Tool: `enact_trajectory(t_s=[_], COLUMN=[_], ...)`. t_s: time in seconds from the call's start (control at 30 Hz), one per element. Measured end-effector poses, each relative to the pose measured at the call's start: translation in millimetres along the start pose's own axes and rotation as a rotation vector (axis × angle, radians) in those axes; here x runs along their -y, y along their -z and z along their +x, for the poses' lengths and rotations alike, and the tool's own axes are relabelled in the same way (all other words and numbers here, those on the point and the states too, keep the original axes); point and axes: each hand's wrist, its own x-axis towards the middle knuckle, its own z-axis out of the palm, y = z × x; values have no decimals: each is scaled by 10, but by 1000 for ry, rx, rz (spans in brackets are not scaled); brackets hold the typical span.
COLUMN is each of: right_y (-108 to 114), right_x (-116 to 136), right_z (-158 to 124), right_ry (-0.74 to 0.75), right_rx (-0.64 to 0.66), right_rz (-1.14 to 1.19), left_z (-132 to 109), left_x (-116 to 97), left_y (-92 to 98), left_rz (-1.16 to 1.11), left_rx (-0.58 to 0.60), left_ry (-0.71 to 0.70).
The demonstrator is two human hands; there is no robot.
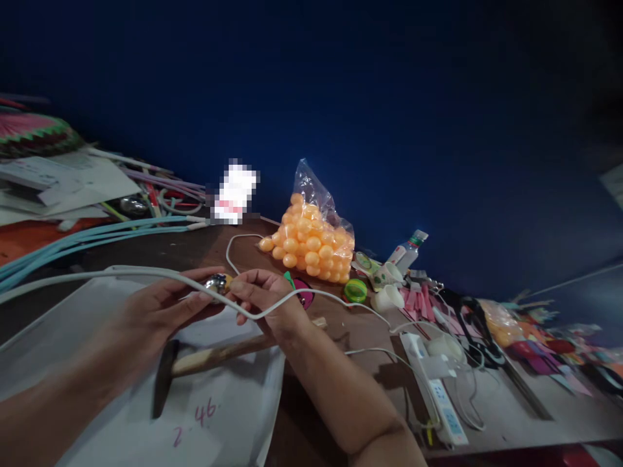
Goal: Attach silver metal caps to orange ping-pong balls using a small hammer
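Left grip (pixel 170 303), right grip (pixel 273 292), silvery piece (pixel 215 283) between

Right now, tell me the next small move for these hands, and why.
Probably use the right hand to ease the white cable aside while the left hand holds the small shiny piece. In this view, the cable crosses in front of both hands and passes close by the piece, so it may get in the way.

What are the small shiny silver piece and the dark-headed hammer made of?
Small shiny silver piece: likely polished metal, or chromed plastic; bright highlights. Dark-headed hammer: handle looks like matte wood, tan and streaky; head probably dull metal, uniformly dark.
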Motion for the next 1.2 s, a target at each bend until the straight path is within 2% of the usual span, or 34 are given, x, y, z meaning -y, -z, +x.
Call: enact_trajectory(t_s=[0.37, 0.93, 1.1, 1.2], right_y=[-20, 35, 22, 27], right_x=[24, 7, 66, 71], right_z=[-39, -15, -45, -43], right_ry=[9, -37, -64, -75], right_rx=[-10, 15, 31, 32], right_rz=[-66, -156, -182, -202], left_z=[70, -3, 46, 73], left_x=[145, 14, 115, 169], left_y=[81, -35, 43, 87], left_rz=[62, 65, 82, 171], left_rx=[66, 10, 82, 45], left_ry=[-34, 5, -10, -77])
